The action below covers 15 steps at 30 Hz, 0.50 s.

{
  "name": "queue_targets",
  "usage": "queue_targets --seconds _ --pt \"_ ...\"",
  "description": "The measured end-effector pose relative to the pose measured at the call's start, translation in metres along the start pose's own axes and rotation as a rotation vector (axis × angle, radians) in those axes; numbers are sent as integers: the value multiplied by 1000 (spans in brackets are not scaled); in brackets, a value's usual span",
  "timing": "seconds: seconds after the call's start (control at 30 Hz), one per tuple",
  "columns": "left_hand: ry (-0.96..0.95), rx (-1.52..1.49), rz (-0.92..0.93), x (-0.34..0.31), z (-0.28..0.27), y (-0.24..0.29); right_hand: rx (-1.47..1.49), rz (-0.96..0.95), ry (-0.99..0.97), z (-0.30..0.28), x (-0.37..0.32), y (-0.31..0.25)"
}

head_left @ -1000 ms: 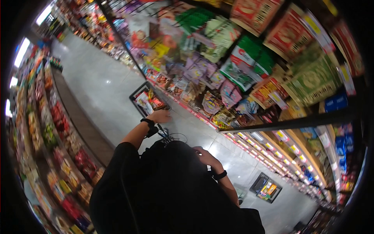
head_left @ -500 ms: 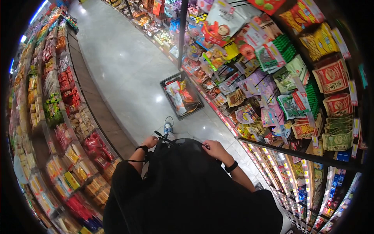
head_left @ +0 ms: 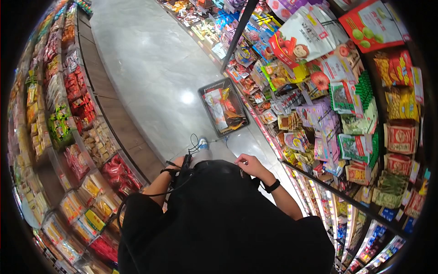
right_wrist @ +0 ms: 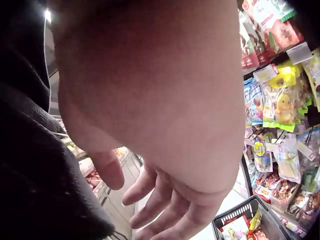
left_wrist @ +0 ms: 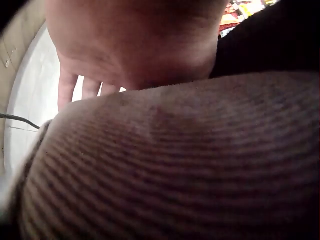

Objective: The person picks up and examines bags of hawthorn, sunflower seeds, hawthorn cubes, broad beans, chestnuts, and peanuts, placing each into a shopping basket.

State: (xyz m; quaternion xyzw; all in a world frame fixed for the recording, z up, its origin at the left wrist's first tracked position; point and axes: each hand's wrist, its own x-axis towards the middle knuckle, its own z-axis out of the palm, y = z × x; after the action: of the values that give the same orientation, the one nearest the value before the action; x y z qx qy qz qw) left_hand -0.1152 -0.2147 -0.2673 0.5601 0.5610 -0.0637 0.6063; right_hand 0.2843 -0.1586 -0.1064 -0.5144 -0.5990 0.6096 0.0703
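Note:
My left hand (head_left: 179,162) hangs beside the dark clothing at my waist, partly hidden by a black strap and cable in the head view. In the left wrist view the fingers (left_wrist: 66,90) point down, fairly straight and a little apart, behind a ribbed cloth surface (left_wrist: 165,160). On the other side my right hand (head_left: 252,165) is held in front of the body. Its fingers (right_wrist: 162,200) hang loosely curled around nothing in the right wrist view. Ahead on the floor stands a black shopping basket (head_left: 211,122) with several colourful snack packets (head_left: 230,107) inside.
On the right, a tall rack holds hanging snack bags (head_left: 315,36) close to the basket. Curved shelves of packaged goods (head_left: 86,109) line the left. Grey tiled floor (head_left: 150,59) runs between them. A thin black cable (head_left: 194,142) loops near a shoe (head_left: 202,145).
My left hand has drawn back from near the basket to my side. The view has swung, so the basket appears farther right; a second basket at lower right has left the view.

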Motion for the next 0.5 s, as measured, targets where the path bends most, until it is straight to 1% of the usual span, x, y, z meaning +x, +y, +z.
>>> queue_targets --seconds 0.03,0.07,0.17,0.2,0.3,0.33,0.37,0.4,0.43,0.5 --pt "15 -19 53 8 -5 -5 -16 -28 -1 -3 16 5" --pt "26 -37 106 16 -11 -11 -39 -12 -40 -7 31 10" --pt "194 -49 211 34 -31 -16 -129 55 -84 -12 82 34" --pt "36 -110 47 36 -54 1 -238 58 -81 -15 97 34" --pt "-172 58 32 68 -73 -7 -252 123 -23 -13 150 71" --pt "-302 57 86 87 -74 -18 -211 178 10 -6 171 88" --pt "-390 79 91 103 -72 -31 -169 245 40 1 185 105" --pt "-443 107 62 114 -80 -34 -137 303 78 1 208 123" --pt "-493 129 29 124 -91 -37 -137 314 105 1 237 140" --pt "-583 170 -23 138 -103 -43 -129 364 126 14 267 176"
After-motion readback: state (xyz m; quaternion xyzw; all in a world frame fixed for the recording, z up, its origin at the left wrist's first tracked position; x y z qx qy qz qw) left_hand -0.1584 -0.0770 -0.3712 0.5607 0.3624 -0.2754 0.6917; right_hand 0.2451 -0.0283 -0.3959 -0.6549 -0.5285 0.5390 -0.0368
